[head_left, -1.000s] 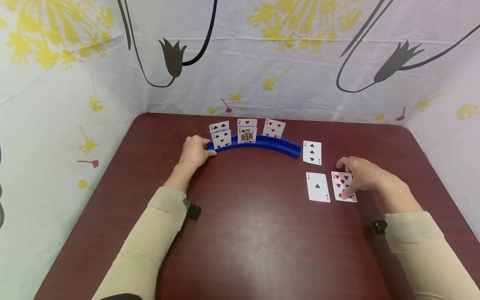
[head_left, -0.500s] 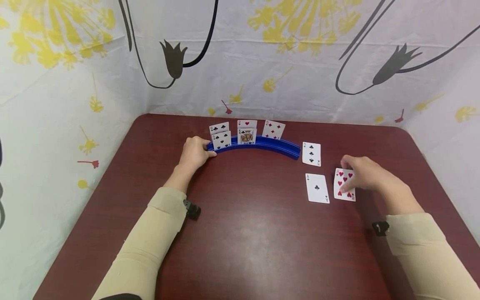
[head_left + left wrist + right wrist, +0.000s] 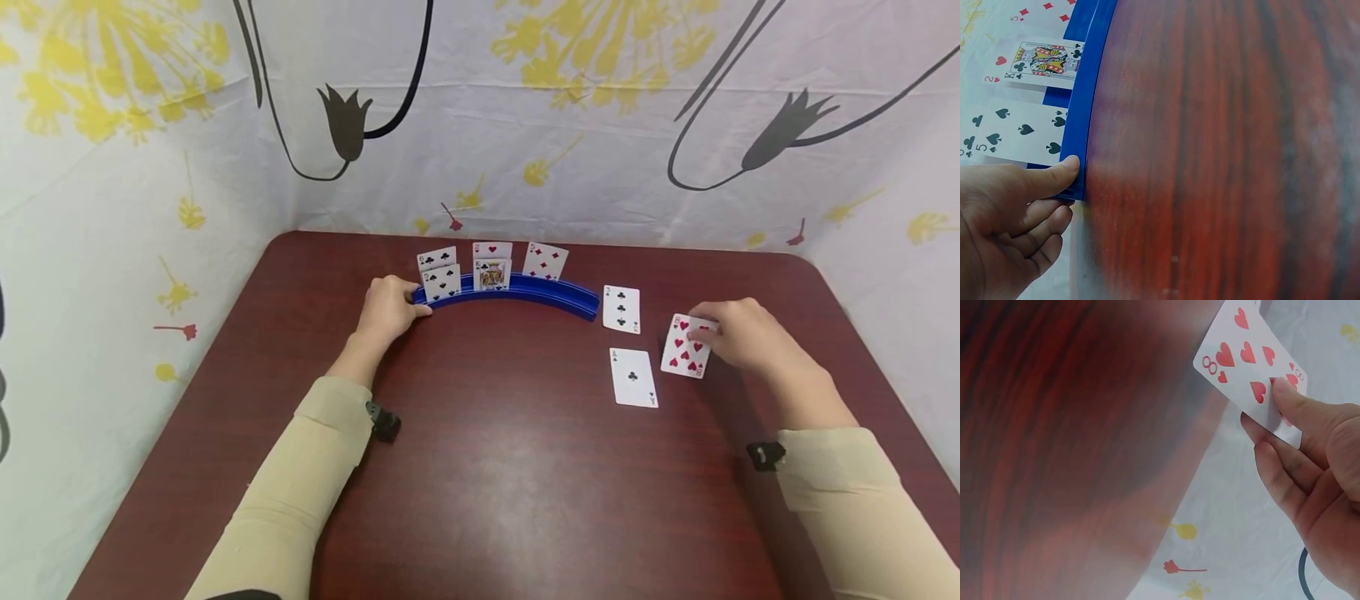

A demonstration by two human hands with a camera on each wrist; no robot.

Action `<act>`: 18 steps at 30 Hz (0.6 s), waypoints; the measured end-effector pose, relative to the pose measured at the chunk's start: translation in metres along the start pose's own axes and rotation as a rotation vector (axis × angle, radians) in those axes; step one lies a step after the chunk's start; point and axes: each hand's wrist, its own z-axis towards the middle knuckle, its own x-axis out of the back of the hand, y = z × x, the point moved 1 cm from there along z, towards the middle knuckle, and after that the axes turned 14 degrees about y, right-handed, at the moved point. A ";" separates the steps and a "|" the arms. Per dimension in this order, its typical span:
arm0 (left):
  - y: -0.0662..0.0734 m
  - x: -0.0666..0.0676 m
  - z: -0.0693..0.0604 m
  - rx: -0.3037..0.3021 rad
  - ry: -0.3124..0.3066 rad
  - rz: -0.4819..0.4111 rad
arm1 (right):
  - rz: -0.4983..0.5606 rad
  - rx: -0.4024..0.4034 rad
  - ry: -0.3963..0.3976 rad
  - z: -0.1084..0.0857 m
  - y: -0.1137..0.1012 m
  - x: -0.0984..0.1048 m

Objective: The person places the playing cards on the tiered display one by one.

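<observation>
My right hand [image 3: 750, 335] pinches the eight of hearts [image 3: 684, 354] by its far right corner, thumb on the face and fingers behind; the right wrist view shows this eight [image 3: 1244, 356] lifted and tilted. At the left end of the curved blue card holder [image 3: 558, 293], my left hand [image 3: 387, 308] grips it, with the thumb [image 3: 1060, 177] along the front. In the holder stand the five of spades [image 3: 441, 284] before a six of clubs [image 3: 427, 259], the king of clubs [image 3: 491, 275] before the two of hearts [image 3: 492, 248], and the five of diamonds [image 3: 546, 261].
The three of clubs [image 3: 622, 310] lies face up just past the holder's right end. Nearer me is the ace of clubs [image 3: 633, 378], flat on the dark red-brown table [image 3: 480, 467]. A patterned white sheet [image 3: 465, 150] surrounds the table's far and side edges.
My right hand has picked up the eight of hearts from the table and moved it slightly away from me, thumb shifting to its far corner. My left hand keeps its grip on the holder.
</observation>
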 end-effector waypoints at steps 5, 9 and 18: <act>-0.001 0.000 -0.001 -0.006 0.005 0.001 | -0.002 0.021 0.068 0.000 0.000 0.007; -0.001 0.001 -0.001 -0.007 0.008 -0.002 | -0.001 0.026 0.128 0.000 -0.001 0.011; 0.001 0.001 0.000 0.000 -0.001 -0.009 | 0.000 0.046 0.223 0.005 -0.006 0.014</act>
